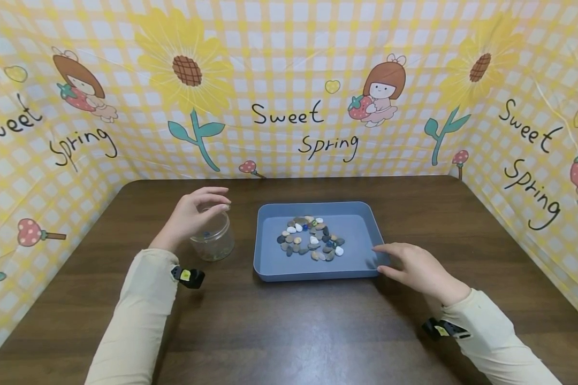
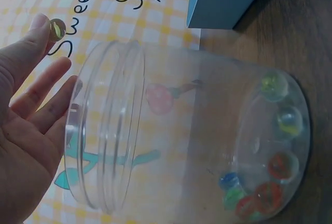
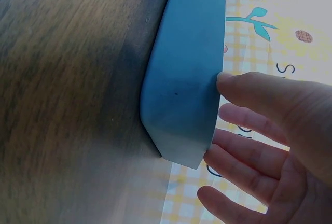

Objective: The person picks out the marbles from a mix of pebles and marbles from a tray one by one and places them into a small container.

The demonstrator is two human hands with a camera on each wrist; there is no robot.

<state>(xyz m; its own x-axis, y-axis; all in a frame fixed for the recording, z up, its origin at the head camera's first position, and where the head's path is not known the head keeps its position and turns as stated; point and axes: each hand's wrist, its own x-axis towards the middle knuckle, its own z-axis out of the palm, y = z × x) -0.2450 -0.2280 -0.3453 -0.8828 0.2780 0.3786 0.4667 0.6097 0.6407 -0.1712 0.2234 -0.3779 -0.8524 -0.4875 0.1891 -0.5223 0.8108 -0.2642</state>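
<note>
My left hand (image 1: 192, 214) is over the mouth of a clear plastic jar (image 1: 214, 246), pinching a small glass marble (image 2: 57, 29) with a yellowish swirl at its thumb tip. Several coloured marbles (image 2: 274, 85) lie at the bottom of the jar, as the left wrist view shows. To the jar's right sits a blue tray (image 1: 361, 262). Inside it, pebbles (image 1: 313, 240) in grey, white, black and tan, with a few glass marbles among them, form a looped pattern. My right hand (image 1: 416, 270) rests at the tray's right rim, fingers loosely extended and thumb against the edge.
Jar and tray stand on a dark brown wooden table (image 1: 289, 326). A yellow checked cloth (image 1: 289, 64) with printed flowers and lettering hangs behind the table and along both sides.
</note>
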